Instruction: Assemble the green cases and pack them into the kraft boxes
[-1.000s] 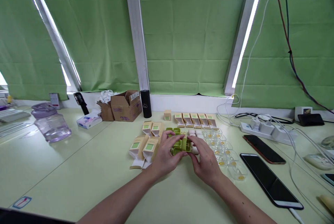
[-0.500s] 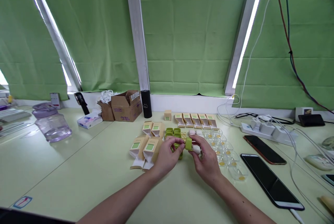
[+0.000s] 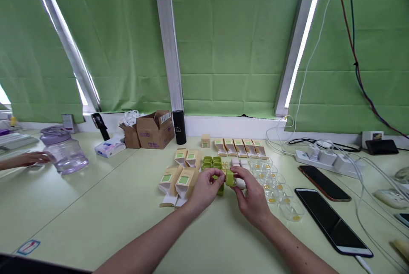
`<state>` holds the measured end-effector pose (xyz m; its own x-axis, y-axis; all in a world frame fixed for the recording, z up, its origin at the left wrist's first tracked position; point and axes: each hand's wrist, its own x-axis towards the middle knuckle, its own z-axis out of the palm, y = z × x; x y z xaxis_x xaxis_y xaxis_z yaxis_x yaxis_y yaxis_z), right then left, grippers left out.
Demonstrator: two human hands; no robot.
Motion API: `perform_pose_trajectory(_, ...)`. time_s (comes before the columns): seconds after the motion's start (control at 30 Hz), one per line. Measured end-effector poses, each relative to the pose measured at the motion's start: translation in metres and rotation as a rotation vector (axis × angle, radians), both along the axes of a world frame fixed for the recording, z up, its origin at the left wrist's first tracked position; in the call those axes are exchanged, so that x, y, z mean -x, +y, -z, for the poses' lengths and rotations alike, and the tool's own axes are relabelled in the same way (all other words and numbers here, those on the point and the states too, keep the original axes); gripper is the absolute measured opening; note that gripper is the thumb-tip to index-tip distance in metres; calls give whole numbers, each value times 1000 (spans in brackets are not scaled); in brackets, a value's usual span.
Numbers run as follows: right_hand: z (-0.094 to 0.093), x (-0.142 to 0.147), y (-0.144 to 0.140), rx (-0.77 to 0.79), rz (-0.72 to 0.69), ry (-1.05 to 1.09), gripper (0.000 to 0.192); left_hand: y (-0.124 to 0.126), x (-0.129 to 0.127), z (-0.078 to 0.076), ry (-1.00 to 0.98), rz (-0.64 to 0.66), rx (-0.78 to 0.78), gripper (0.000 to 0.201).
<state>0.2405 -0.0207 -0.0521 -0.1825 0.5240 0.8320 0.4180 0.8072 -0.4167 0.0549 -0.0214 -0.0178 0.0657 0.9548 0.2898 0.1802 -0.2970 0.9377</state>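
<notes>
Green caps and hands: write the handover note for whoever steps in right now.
Left hand: pinching one side of a small green cap.
Right hand: pinching the same cap's other side, just above the table.
More green caps sit behind; kraft boxes left, clear trays right.
Done: cap lifted. Left: not clear from this view.
Another person's hand is far left.

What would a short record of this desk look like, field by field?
Left hand: fingertips on a small green case, green pieces just behind
Right hand: pinches the same case from the other side
Left of hands: open tan cartons
Right of hands: clear trays holding small yellow bits, then two phones
Far left: another person's hand by a purple-lidded jar
Back: brown box, black cylinder
</notes>
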Motion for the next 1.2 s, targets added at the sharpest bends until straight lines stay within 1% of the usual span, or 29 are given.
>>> perform_pose_trajectory(0.23, 0, 1, 0, 27, -3, 15, 47, 1, -1, 0, -74, 26, 38, 45)
perform_pose_trajectory(0.8, 0, 1, -2, 111, -33, 65, 45, 2, 1, -1, -106, 36, 53, 46)
perform_pose_trajectory(1.2, 0, 1, -1, 107, -24, 73, 43, 4, 1, -1, -156, 42, 92, 50)
